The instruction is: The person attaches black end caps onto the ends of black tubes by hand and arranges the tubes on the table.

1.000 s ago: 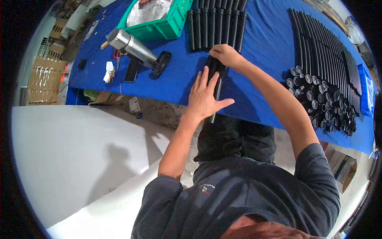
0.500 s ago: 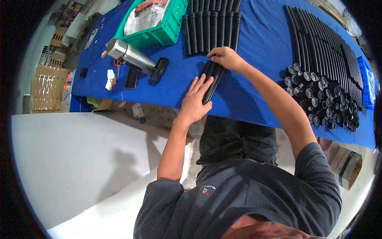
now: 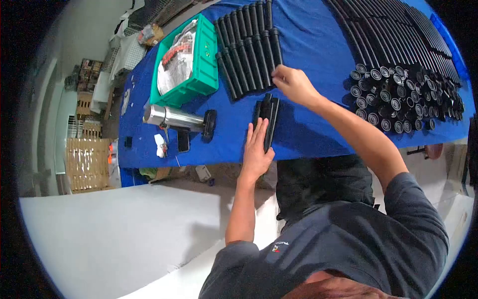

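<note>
My left hand [image 3: 256, 155] lies with fingers stretched over a small bunch of black tubes [image 3: 269, 117] near the table's front edge. Its thumb rests beside their lower end. My right hand [image 3: 297, 88] is above and to the right of this bunch, by the lower ends of the laid-out rows of black tubes [image 3: 247, 62]. Its fingers are curled together at the tips; whether something small is between them I cannot make out.
At the left stands a green crate [image 3: 203, 65] with plastic-wrapped contents. In front of it lie a steel flask [image 3: 179, 118], a dark phone [image 3: 183, 141] and a black object [image 3: 209, 124]. Many long black tubes [image 3: 393, 35] and a heap of round-ended black parts [image 3: 393, 99] cover the right side.
My right hand has come away from the top of the tube bunch, up and right toward the rows. My left hand stays on the bunch. The whole view has shifted.
</note>
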Demonstrator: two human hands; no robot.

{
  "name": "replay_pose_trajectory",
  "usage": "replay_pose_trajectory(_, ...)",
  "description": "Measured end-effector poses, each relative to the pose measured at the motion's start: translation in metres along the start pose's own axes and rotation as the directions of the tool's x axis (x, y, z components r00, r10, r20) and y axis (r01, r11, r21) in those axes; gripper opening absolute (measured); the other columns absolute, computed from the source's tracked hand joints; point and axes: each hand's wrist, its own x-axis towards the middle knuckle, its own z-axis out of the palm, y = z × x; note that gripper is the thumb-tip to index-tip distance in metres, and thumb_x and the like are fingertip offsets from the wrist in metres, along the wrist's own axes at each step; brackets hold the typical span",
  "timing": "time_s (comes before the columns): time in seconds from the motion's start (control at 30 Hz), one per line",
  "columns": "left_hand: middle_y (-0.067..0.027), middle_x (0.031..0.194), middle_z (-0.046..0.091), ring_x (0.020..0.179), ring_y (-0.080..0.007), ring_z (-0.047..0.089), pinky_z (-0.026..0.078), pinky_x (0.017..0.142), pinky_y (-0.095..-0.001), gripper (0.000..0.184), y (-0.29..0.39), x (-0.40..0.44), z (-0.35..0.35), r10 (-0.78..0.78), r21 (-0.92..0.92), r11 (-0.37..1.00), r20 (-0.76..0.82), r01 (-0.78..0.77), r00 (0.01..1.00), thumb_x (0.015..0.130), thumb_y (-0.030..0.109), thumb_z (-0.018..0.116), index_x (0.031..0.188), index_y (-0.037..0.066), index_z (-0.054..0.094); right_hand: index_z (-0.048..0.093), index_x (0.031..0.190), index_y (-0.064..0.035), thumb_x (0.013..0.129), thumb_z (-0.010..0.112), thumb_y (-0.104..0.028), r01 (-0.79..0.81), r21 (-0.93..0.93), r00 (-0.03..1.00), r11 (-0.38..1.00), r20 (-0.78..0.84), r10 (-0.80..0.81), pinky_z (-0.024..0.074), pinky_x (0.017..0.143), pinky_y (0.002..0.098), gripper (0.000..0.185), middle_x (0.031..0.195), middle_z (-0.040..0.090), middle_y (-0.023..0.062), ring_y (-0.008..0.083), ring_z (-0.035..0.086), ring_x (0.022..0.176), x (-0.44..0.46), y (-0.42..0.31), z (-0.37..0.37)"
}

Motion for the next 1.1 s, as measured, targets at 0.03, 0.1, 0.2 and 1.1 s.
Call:
replay_pose_trajectory(0.03,-0.0169,0.167,0.030,0.156,-0.0427,0.018,0.022,0.126,-0.0479,0.089,0.006,0.001,0.000,-0.009,0.039,0.999,0.004,0.009,1.000,0.078,0.002,0.066,0.160,0.018,0.036,0.068,0.096,0.0015,0.095,0.065,-0.021,-0.205,0.058,0.967,0.977,0.165,0.193,0.0581,0.059,0.0413,0.023,0.073,0.072,0.0168,0.0274,0.073,0.058,-0.014,-0.006,-0.011)
replay_pose_trajectory(0.1,-0.0180,0.169,0.026,0.156,-0.0457,0.015,0.020,0.125,-0.0538,0.085,0.012,0.003,0.007,-0.013,0.118,0.993,0.014,0.011,1.000,0.083,0.015,0.071,0.160,0.026,0.038,0.063,0.111,0.0076,0.097,0.067,-0.023,-0.472,-0.054,0.725,0.880,0.545,0.422,0.0566,0.050,0.0364,0.034,0.072,0.071,0.0165,0.0221,0.070,0.055,-0.039,-0.023,-0.026)
replay_pose_trajectory(0.2,-0.0193,0.170,0.021,0.156,-0.0480,0.013,0.019,0.123,-0.0604,0.082,0.028,0.005,0.016,-0.088,0.423,0.905,0.092,0.041,0.992,0.085,0.030,0.074,0.160,0.032,0.039,0.052,0.123,0.0161,0.099,0.067,-0.026,-0.461,-0.101,0.744,0.882,0.497,0.446,0.0577,0.050,0.0349,0.051,0.070,0.070,0.0207,0.0243,0.072,0.057,-0.073,-0.029,-0.016)
replay_pose_trajectory(1.1,-0.0266,0.155,0.043,0.147,-0.0478,0.034,0.032,0.120,-0.0523,0.074,0.011,0.032,0.033,0.017,0.326,0.943,-0.247,0.067,0.969,0.081,0.042,0.080,0.142,0.005,0.059,0.059,0.097,0.0098,0.084,0.079,-0.028,-0.327,-0.102,0.902,0.939,0.261,0.343,0.0563,0.080,0.0537,0.045,0.088,0.069,0.0328,0.0491,0.070,0.091,-0.047,0.001,0.022)
